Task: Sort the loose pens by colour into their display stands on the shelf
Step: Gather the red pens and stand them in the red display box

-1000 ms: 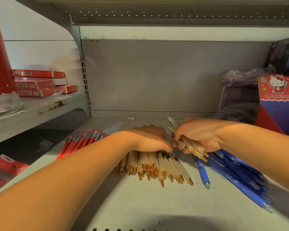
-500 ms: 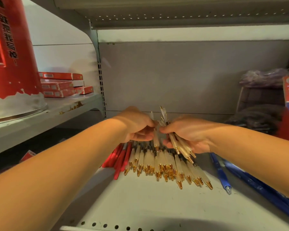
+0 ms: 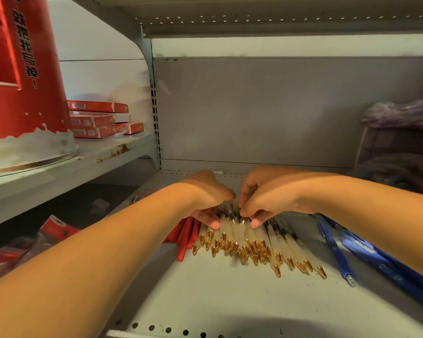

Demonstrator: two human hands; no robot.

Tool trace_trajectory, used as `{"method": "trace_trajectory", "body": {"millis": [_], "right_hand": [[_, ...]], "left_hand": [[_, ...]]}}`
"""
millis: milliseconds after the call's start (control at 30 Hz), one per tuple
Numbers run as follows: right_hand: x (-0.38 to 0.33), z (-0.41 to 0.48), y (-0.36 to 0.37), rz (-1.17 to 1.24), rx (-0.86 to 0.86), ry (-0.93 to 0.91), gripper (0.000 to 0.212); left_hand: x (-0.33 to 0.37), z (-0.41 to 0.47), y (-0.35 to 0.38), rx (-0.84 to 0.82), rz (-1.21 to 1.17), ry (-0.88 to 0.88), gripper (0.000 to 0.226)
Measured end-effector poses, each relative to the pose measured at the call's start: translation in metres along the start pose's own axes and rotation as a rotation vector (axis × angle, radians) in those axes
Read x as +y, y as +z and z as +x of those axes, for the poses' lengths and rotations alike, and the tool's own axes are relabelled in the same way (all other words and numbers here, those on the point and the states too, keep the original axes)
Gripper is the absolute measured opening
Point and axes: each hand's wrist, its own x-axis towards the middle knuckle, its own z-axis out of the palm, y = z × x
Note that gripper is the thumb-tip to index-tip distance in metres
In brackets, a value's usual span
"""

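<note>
The cream pens [image 3: 232, 231], gold-tipped, are lying fanned in one row on the shelf [image 3: 217, 298], tips pointing toward the person. Half a second ago the right hand was holding a bundle of them lifted above the row; now that bundle is lying down among the others, widening the row to the right. The right hand [image 3: 264, 198] is arching over the pens' clip ends, fingers curled and pinching a few of those ends. The left hand [image 3: 205, 198] is sitting close beside it, knuckles up, one fingertip pressing on the leftmost cream pens; whether it is gripping any I cannot tell. The red pens [image 3: 186, 237] are lying just left of the row, partly under the left wrist, and the blue pens [image 3: 366, 252] are lying apart to the right. On the side shelf [image 3: 103, 154] at the left, a big red tub [image 3: 22, 81] is showing black Chinese characters running downward. Red boxes [image 3: 95, 118] are sitting stacked beside it, their labels too small to read.
</note>
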Motion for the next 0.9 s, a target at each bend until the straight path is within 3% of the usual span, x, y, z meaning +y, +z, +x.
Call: {"method": "trace_trajectory", "body": {"millis": [100, 200, 333, 400, 467, 533, 700, 900], "right_hand": [[0.004, 0.003, -0.003, -0.079, 0.086, -0.033, 0.004], [0.016, -0.001, -0.018, -0.183, 0.165, -0.042, 0.007], [0.04, -0.024, -0.034, -0.195, 0.036, 0.14, 0.017], [0.053, -0.037, -0.032, -0.261, -0.116, 0.192, 0.038], [0.064, -0.049, -0.03, -0.336, -0.244, 0.135, 0.072], [0.071, -0.061, -0.027, -0.355, -0.269, 0.035, 0.094], [0.087, -0.068, -0.01, -0.447, -0.016, -0.201, 0.096], [0.088, -0.057, -0.001, -0.38, 0.087, -0.232, 0.08]], "left_hand": [[0.0, 0.003, 0.006, 0.003, 0.134, 0.024, 0.035], [-0.005, 0.003, 0.007, 0.137, 0.353, 0.179, 0.039], [-0.01, 0.006, 0.012, 0.21, 0.59, 0.308, 0.064], [-0.009, 0.008, 0.02, 0.127, 0.607, 0.326, 0.066], [-0.007, 0.009, 0.027, 0.032, 0.588, 0.35, 0.062], [-0.005, 0.008, 0.031, -0.018, 0.581, 0.397, 0.057], [0.001, 0.01, 0.028, -0.05, 0.49, 0.459, 0.077], [-0.002, 0.021, 0.034, -0.061, 0.475, 0.433, 0.049]]}}
